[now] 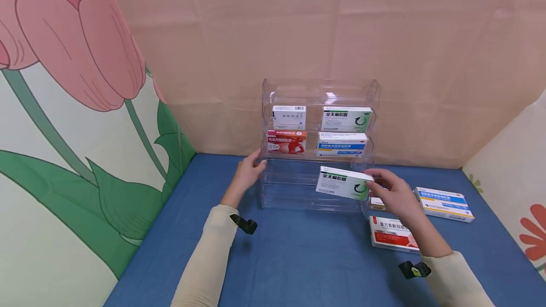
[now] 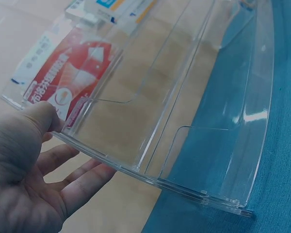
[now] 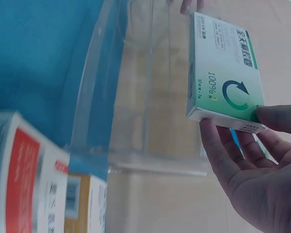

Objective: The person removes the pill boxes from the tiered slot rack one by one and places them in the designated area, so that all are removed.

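A clear plastic display rack (image 1: 313, 203) stands on the table against the back cloth. My left hand (image 1: 246, 172) holds its left side edge, thumb at the front and fingers (image 2: 87, 187) along the outside. My right hand (image 1: 394, 193) pinches one end of a white and green medicine box (image 1: 341, 184), thumb on the printed face and fingers beneath. That box hangs slightly tilted in front of the lower tiers. Above it, the rack carries a white box (image 1: 289, 117), another white and green box (image 1: 346, 118), a red box (image 1: 286, 142) and a blue-striped white box (image 1: 342, 145).
On the blue table (image 1: 290, 259), right of the rack, lie a red and white box (image 1: 392, 233), a blue and white box (image 1: 444, 203) and a small brownish box (image 1: 377, 204) partly behind my right hand. A flower-printed wall (image 1: 77, 122) borders the left.
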`<control>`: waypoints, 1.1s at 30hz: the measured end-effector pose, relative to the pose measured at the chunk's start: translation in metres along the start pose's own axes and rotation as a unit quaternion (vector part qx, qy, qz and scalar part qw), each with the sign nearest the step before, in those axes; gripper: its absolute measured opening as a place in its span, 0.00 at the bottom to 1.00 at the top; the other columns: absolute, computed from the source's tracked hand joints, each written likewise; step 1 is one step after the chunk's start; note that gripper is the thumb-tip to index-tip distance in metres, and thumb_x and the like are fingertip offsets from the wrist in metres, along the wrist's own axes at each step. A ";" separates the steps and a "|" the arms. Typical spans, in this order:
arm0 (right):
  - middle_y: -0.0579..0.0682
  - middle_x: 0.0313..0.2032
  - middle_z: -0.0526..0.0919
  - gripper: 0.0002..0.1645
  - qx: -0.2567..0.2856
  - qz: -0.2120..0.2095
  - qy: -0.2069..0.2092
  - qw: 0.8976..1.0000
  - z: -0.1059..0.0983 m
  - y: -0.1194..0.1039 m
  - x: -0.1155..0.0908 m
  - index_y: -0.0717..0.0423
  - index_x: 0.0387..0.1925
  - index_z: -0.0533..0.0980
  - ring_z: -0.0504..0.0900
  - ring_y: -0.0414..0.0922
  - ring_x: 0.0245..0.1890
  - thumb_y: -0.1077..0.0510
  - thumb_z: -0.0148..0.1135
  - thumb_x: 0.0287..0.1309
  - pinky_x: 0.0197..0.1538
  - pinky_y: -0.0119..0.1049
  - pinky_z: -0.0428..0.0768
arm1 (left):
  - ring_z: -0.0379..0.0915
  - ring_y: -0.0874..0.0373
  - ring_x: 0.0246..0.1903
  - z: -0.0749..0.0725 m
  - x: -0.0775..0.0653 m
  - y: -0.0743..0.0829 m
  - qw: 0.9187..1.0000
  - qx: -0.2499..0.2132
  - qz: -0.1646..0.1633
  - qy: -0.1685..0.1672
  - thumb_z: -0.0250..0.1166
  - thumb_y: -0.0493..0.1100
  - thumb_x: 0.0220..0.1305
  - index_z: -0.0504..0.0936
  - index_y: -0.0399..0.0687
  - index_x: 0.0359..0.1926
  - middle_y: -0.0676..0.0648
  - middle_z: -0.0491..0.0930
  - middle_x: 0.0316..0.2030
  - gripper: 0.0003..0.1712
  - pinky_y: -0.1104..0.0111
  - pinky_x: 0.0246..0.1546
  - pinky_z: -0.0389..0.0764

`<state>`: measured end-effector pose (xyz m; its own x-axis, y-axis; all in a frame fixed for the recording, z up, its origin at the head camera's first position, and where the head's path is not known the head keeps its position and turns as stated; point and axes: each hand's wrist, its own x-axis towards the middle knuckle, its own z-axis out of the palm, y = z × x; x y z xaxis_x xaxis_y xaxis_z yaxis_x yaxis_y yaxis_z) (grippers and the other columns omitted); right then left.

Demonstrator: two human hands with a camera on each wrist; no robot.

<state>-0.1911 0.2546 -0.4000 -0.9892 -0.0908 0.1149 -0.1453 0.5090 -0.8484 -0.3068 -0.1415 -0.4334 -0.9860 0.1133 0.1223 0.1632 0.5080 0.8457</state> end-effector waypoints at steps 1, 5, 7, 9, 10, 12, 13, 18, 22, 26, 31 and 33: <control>0.62 0.62 0.75 0.29 0.004 0.003 -0.003 1.000 -0.003 0.002 -0.002 0.54 0.69 0.70 0.81 0.60 0.55 0.49 0.58 0.73 0.47 0.32 0.85 | 0.80 0.49 0.38 0.000 0.000 0.000 1.000 -0.002 -0.001 -0.001 0.61 0.45 0.74 0.61 0.47 0.77 0.39 0.74 0.66 0.36 0.58 0.42 0.86; 0.64 0.62 0.75 0.30 0.003 0.013 -0.006 1.000 -0.015 0.011 -0.010 0.55 0.70 0.68 0.81 0.59 0.55 0.48 0.57 0.73 0.46 0.32 0.85 | 0.80 0.49 0.39 0.000 0.000 -0.001 1.000 -0.006 -0.003 -0.001 0.61 0.45 0.74 0.61 0.48 0.78 0.39 0.73 0.67 0.36 0.57 0.44 0.86; 0.65 0.62 0.75 0.31 -0.006 0.013 -0.006 1.000 -0.021 0.015 -0.013 0.56 0.70 0.68 0.81 0.58 0.54 0.47 0.57 0.73 0.45 0.31 0.85 | 0.80 0.49 0.38 0.000 0.000 -0.002 1.000 -0.004 -0.002 -0.001 0.61 0.45 0.74 0.61 0.48 0.78 0.39 0.73 0.67 0.36 0.57 0.43 0.86; 0.65 0.61 0.75 0.31 -0.015 0.014 -0.003 1.000 -0.027 0.021 -0.017 0.56 0.70 0.68 0.82 0.57 0.53 0.47 0.56 0.73 0.44 0.31 0.85 | 0.79 0.50 0.38 0.001 0.000 -0.002 1.000 -0.003 -0.002 -0.001 0.60 0.45 0.74 0.60 0.50 0.78 0.40 0.73 0.67 0.36 0.58 0.43 0.86; 0.65 0.61 0.75 0.31 -0.018 0.014 -0.001 1.000 -0.030 0.023 -0.018 0.57 0.70 0.68 0.82 0.53 0.52 0.47 0.56 0.73 0.44 0.30 0.85 | 0.79 0.50 0.37 0.001 0.000 -0.002 1.000 -0.001 -0.003 -0.001 0.60 0.45 0.74 0.60 0.51 0.78 0.40 0.73 0.67 0.36 0.58 0.42 0.86; 0.65 0.61 0.75 0.31 -0.028 0.013 0.004 1.000 -0.036 0.028 -0.022 0.58 0.70 0.68 0.82 0.47 0.50 0.47 0.56 0.73 0.43 0.30 0.85 | 0.79 0.51 0.37 0.000 0.000 -0.002 1.000 0.001 -0.003 -0.001 0.60 0.45 0.74 0.60 0.52 0.78 0.41 0.73 0.67 0.36 0.59 0.42 0.86; 0.66 0.61 0.74 0.31 -0.032 0.014 0.004 0.999 -0.039 0.031 -0.023 0.59 0.70 0.68 0.82 0.43 0.49 0.47 0.56 0.73 0.43 0.30 0.85 | 0.79 0.51 0.37 0.000 0.000 -0.002 1.000 0.000 -0.003 -0.001 0.60 0.45 0.74 0.60 0.52 0.78 0.41 0.73 0.67 0.36 0.59 0.42 0.86; 0.66 0.60 0.74 0.31 -0.044 0.019 0.010 0.999 -0.051 0.039 -0.031 0.61 0.69 0.68 0.79 0.32 0.45 0.46 0.55 0.74 0.43 0.30 0.85 | 0.81 0.49 0.39 0.000 -0.001 -0.001 1.000 -0.001 0.000 0.001 0.60 0.44 0.74 0.60 0.48 0.78 0.39 0.73 0.67 0.36 0.57 0.42 0.86; 0.67 0.58 0.75 0.31 -0.038 0.022 0.020 0.999 -0.057 0.044 -0.036 0.63 0.68 0.68 0.80 0.30 0.42 0.48 0.55 0.74 0.42 0.29 0.84 | 0.82 0.47 0.42 0.000 -0.001 -0.001 1.000 -0.002 0.001 0.000 0.60 0.44 0.74 0.60 0.47 0.78 0.38 0.73 0.67 0.36 0.56 0.43 0.86; 0.68 0.57 0.76 0.30 -0.047 0.026 0.028 0.998 -0.062 0.050 -0.042 0.64 0.68 0.68 0.83 0.32 0.40 0.48 0.54 0.75 0.41 0.26 0.83 | 0.82 0.47 0.44 0.001 -0.001 0.000 1.000 -0.004 -0.001 -0.005 0.60 0.44 0.74 0.60 0.48 0.78 0.39 0.73 0.67 0.36 0.56 0.45 0.86; 0.68 0.58 0.75 0.31 -0.058 0.041 0.034 0.997 -0.067 0.059 -0.047 0.64 0.69 0.67 0.83 0.31 0.40 0.48 0.54 0.75 0.40 0.26 0.83 | 0.82 0.46 0.43 0.001 -0.001 0.000 1.000 -0.001 -0.003 -0.005 0.60 0.44 0.74 0.60 0.47 0.78 0.39 0.73 0.67 0.36 0.55 0.45 0.86; 0.66 0.57 0.76 0.31 -0.056 0.044 0.039 0.997 -0.070 0.063 -0.049 0.65 0.68 0.67 0.82 0.29 0.39 0.49 0.54 0.75 0.40 0.28 0.84 | 0.82 0.47 0.43 0.001 -0.001 0.000 1.000 0.001 -0.003 -0.004 0.60 0.44 0.74 0.60 0.48 0.78 0.39 0.73 0.67 0.36 0.56 0.45 0.86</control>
<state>-0.1528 0.3509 -0.4237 -0.9960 0.0232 0.0865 -0.0550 0.6042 -0.7949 -0.3056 -0.1406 -0.4341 -0.9866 0.1181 0.1129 0.1579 0.5103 0.8454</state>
